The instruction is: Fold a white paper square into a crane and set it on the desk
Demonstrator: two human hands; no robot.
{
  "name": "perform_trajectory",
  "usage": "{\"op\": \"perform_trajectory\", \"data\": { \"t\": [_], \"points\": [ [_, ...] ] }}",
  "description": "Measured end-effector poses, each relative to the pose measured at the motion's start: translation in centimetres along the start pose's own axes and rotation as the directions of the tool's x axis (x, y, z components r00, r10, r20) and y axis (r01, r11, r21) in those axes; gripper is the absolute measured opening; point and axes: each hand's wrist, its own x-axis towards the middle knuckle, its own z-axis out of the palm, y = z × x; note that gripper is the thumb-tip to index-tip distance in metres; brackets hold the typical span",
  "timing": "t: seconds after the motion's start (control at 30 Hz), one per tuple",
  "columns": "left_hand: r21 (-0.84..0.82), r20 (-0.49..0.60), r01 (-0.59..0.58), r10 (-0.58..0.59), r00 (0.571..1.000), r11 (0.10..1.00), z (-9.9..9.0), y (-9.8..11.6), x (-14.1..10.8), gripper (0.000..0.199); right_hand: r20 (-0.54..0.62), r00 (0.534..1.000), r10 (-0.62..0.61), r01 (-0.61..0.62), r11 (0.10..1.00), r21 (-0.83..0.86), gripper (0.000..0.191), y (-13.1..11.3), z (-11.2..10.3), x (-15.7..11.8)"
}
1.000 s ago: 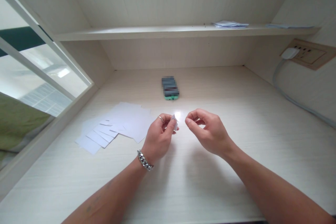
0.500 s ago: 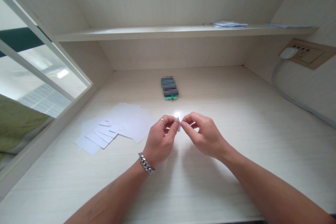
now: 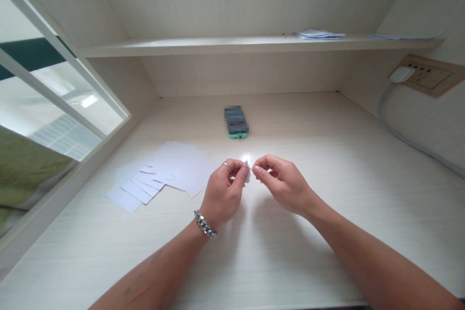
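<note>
My left hand [image 3: 223, 191] pinches a small folded piece of white paper [image 3: 247, 172] between thumb and fingers, just above the desk. A ring and a chain bracelet are on this hand and wrist. Close on the paper's right side, my right hand [image 3: 281, 181] has its thumb and forefinger pressed together. Its fingertips almost meet a thin tip of the paper; whether they grip anything is too small to tell. Left of my hands, several white paper sheets and cut pieces [image 3: 181, 160] lie overlapping on the desk.
Beyond my hands, a dark phone-like object [image 3: 238, 134] with a green edge, partly pixelated, lies on the desk [image 3: 308, 261]. Folded papers [image 3: 319, 34] rest on the shelf [image 3: 203, 48]. At right, a cable [image 3: 403, 140] runs from a wall socket [image 3: 432, 76].
My right fingertips have drawn slightly right, opening a small gap beside the paper. My left hand keeps its pinch on the paper. The whole view has shifted a little.
</note>
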Motion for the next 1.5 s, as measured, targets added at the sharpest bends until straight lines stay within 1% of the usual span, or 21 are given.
{"op": "perform_trajectory", "data": {
  "t": [0.13, 0.3, 0.37, 0.47, 0.57, 0.63, 0.73, 0.8, 0.93, 0.97, 1.03, 1.1, 1.23, 1.37, 1.5],
  "points": [
    [-0.074, -0.007, 0.048, -0.048, 0.999, 0.996, 0.0, 0.2, 0.2, 0.022, -0.019, 0.998, 0.060, -0.059, 0.997, 0.054, 0.023, 0.4, 0.2, 0.2],
    [-0.129, -0.035, 0.054, -0.059, 0.998, 0.990, 0.1, 0.5, 0.0, 0.027, 0.017, 0.998, 0.064, -0.064, 0.997, 0.050, 0.023, 0.2, 0.4, 0.1],
    [-0.159, -0.019, 0.079, -0.083, 0.996, 0.984, 0.1, 0.6, 0.0, 0.029, 0.008, 0.998, 0.054, -0.054, 0.999, 0.004, 0.023, 0.1, 0.4, 0.0],
    [-0.226, 0.025, 0.119, -0.116, 0.993, 0.967, 0.1, 0.6, -0.1, 0.034, -0.054, 0.998, 0.036, -0.039, 0.997, -0.062, 0.023, 0.2, 0.5, -0.2],
    [-0.262, 0.062, 0.127, -0.115, 0.991, 0.957, 0.1, 0.7, 0.0, 0.036, -0.090, 0.995, 0.039, -0.040, 0.999, -0.010, 0.023, 0.7, 0.6, -0.1],
    [-0.255, 0.058, 0.126, -0.115, 0.992, 0.959, 0.0, 0.6, 0.0, 0.035, -0.059, 0.996, 0.071, -0.066, 0.994, 0.084, 0.026, 1.1, 0.6, 0.1],
    [-0.245, 0.041, 0.126, -0.119, 0.992, 0.961, -0.1, 0.5, 0.0, 0.035, 0.009, 0.991, 0.132, -0.131, 0.971, 0.198, 0.034, 1.5, 0.5, 0.5],
    [-0.250, 0.040, 0.131, -0.124, 0.991, 0.959, -0.1, 0.5, 0.1, 0.035, 0.029, 0.990, 0.140, -0.143, 0.969, 0.203, 0.035, 1.4, 0.4, 0.5],
    [-0.276, 0.065, 0.148, -0.136, 0.989, 0.950, -0.1, 0.7, 0.1, 0.035, 0.007, 0.996, 0.088, -0.089, 0.991, 0.104, 0.023, 0.8, 0.3, 0.2],
    [-0.285, 0.070, 0.153, -0.139, 0.988, 0.946, -0.1, 0.7, 0.1, 0.035, -0.003, 0.997, 0.079, -0.078, 0.992, 0.099, 0.022, 0.7, 0.3, 0.1],
    [-0.299, 0.070, 0.156, -0.141, 0.988, 0.942, -0.1, 0.8, 0.1, 0.034, 0.005, 0.997, 0.076, -0.076, 0.986, 0.150, 0.022, 0.7, 0.3, 0.2],
    [-0.311, 0.068, 0.156, -0.142, 0.988, 0.937, -0.2, 0.8, 0.1, 0.033, 0.047, 0.994, 0.101, -0.110, 0.961, 0.256, 0.024, 0.9, 0.2, 0.3],
    [-0.333, 0.083, 0.168, -0.149, 0.985, 0.928, -0.4, 0.7, 0.2, 0.029, 0.103, 0.977, 0.185, -0.212, 0.874, 0.437, 0.030, 0.9, -0.2, 0.8],
    [-0.338, 0.110, 0.194, -0.166, 0.980, 0.921, -0.5, 0.7, 0.3, 0.024, 0.163, 0.962, 0.220, -0.273, 0.813, 0.514, 0.031, 0.7, -0.5, 0.8],
    [-0.346, 0.118, 0.206, -0.175, 0.977, 0.915, -0.5, 0.7, 0.4, 0.022, 0.222, 0.950, 0.220, -0.309, 0.762, 0.570, 0.030, 1.0, -0.6, 0.8]
  ]
}}
